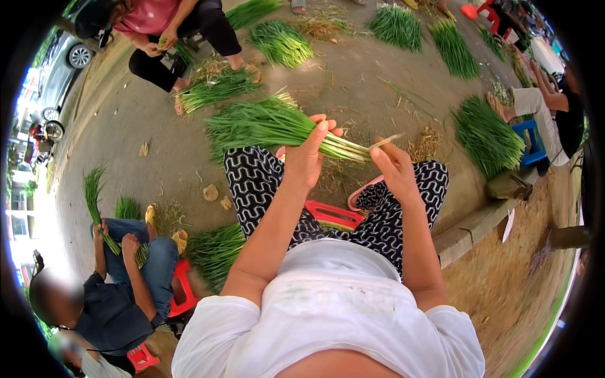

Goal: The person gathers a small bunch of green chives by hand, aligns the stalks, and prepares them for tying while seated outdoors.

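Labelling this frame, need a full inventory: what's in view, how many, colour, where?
held bunch: 1, green leaves with pale stems, in front of the person, above the knees
loose bundles on the ground: several, green, spread over the concrete at top, right and lower left
dry trimmings: scattered patches, straw-coloured, on the ground among the bundles
low stool: 1, red, under the person's legs
blue stool: 1, at right, under a seated co-worker
co-workers: at least 3, one at top left, one at lower left holding greens, one at right
car: 1, grey, far left edge
left hand: grips the bunch near its pale stems
right hand: pinches a single pale strip at the bunch's stem end
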Action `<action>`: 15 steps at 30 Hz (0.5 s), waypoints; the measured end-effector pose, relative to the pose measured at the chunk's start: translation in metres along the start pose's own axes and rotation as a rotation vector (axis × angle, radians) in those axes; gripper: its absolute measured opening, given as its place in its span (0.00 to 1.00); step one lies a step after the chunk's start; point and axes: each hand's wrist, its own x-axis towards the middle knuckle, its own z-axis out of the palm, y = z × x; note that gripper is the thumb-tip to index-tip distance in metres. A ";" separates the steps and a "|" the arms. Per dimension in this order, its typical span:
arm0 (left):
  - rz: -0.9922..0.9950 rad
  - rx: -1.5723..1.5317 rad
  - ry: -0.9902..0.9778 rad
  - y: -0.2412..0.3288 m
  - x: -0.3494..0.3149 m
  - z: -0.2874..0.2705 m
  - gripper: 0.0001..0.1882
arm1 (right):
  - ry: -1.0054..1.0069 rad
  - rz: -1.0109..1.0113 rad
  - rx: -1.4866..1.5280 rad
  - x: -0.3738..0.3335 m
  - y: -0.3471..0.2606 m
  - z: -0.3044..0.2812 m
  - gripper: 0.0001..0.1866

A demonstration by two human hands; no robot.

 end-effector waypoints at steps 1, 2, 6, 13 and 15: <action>-0.001 0.001 -0.004 0.000 0.000 0.000 0.13 | 0.030 -0.021 -0.042 0.002 0.001 0.000 0.18; -0.002 0.002 -0.007 0.000 0.000 0.000 0.12 | 0.060 -0.042 -0.084 0.003 0.002 -0.001 0.17; -0.002 0.005 -0.015 0.002 -0.002 -0.001 0.12 | 0.143 -0.135 -0.081 0.009 0.006 -0.006 0.15; 0.038 -0.034 0.059 -0.003 0.000 -0.004 0.11 | 0.540 -0.099 0.011 0.014 0.008 -0.034 0.12; 0.039 -0.054 0.056 -0.005 0.000 -0.004 0.11 | 0.641 -0.209 -0.235 0.013 0.010 -0.031 0.14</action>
